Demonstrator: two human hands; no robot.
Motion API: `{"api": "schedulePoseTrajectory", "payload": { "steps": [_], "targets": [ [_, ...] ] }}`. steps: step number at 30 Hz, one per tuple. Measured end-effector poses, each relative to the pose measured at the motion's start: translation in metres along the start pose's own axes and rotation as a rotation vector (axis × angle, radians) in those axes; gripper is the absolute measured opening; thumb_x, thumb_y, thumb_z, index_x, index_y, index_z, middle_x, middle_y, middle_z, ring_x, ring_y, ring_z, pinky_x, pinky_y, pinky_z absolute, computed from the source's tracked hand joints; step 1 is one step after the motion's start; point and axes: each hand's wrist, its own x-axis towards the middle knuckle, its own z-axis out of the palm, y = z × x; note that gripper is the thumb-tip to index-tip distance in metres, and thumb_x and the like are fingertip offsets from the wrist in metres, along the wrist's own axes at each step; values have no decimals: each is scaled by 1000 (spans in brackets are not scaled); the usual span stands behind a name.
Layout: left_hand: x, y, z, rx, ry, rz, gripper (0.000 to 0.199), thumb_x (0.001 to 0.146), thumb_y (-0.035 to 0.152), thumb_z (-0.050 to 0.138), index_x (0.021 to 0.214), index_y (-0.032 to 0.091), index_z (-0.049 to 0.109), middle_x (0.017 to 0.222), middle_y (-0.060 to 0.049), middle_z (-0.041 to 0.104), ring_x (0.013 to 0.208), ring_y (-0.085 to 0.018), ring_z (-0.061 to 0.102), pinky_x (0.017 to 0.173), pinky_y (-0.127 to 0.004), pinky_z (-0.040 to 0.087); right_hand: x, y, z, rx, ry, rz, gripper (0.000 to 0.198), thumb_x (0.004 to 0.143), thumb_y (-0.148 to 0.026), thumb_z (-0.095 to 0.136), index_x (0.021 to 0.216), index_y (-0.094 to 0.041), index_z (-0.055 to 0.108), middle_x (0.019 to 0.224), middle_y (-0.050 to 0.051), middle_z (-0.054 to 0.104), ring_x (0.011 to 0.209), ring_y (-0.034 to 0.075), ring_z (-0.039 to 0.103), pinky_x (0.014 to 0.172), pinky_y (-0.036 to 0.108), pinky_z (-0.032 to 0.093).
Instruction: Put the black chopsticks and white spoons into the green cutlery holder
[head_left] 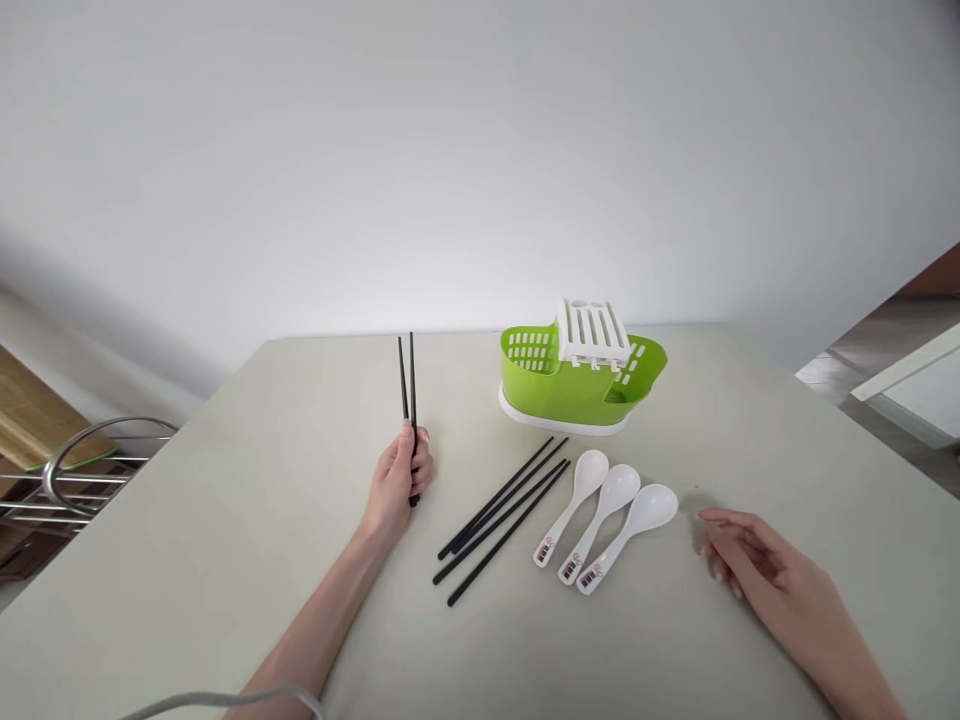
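My left hand [403, 468] is closed around a pair of black chopsticks [412, 380], held nearly upright with the narrow ends up. To its right, several more black chopsticks [502, 510] lie slanted on the table. Beside those are three white spoons [616, 490], bowls pointing away from me and printed handle ends towards me. My right hand [757, 565] rests loosely curled to the right of the spoons, open and holding nothing. Behind the spoons stands a green cutlery basket [566, 390] with a white slotted piece [594, 332] across its top and a white base.
The pale table [225, 500] meets a white wall [450, 180] at the back. Off the left edge is a metal rack [97, 475] with a wooden board [45, 415]. A grey cable [225, 697] crosses the bottom left over my forearm.
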Motion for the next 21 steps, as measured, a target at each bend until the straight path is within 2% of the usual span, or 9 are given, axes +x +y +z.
{"api": "schedulePoseTrajectory", "payload": {
  "steps": [3,9,12,15,17,21],
  "targets": [
    [0,-3,1,-22,-38,-16,49,94,69,62,89,20,55,67,9,19,50,-6,18,41,-17,19,1,0,-1,40,-85,46,43,96,-63,58,114,-25,68,80,3,73,65,19,64,64,32,54],
    [-5,-4,6,-75,-197,-83,50,94,70,63,88,21,54,68,9,18,51,-7,13,41,-17,17,3,-18,-6,118,-75,101,43,94,-62,62,114,-25,68,74,3,70,60,18,58,60,32,52],
    [-10,-2,11,-71,-291,-122,48,95,68,62,91,21,55,68,9,17,51,-7,13,43,-18,16,3,-47,-7,154,-83,55,40,94,-61,64,111,-25,68,74,3,68,60,17,57,60,31,52],
    [-14,1,14,-55,-332,-144,48,95,68,62,94,20,57,69,9,18,53,-7,13,44,-18,15,1,-89,-3,212,-140,-59,37,95,-60,64,106,-25,68,75,3,67,62,17,58,62,31,53],
    [-15,2,15,-54,-340,-149,47,95,66,64,96,19,59,70,9,19,53,-7,13,44,-19,14,-1,-118,6,266,-223,-125,35,98,-59,62,108,-25,68,76,3,66,65,18,59,62,31,52],
    [-15,2,12,-79,-382,-170,43,96,61,65,100,19,62,72,8,19,54,-7,12,44,-20,14,-3,-168,36,320,-431,-161,33,102,-55,57,116,-26,65,85,3,67,69,17,62,63,31,53]
  ]
}}
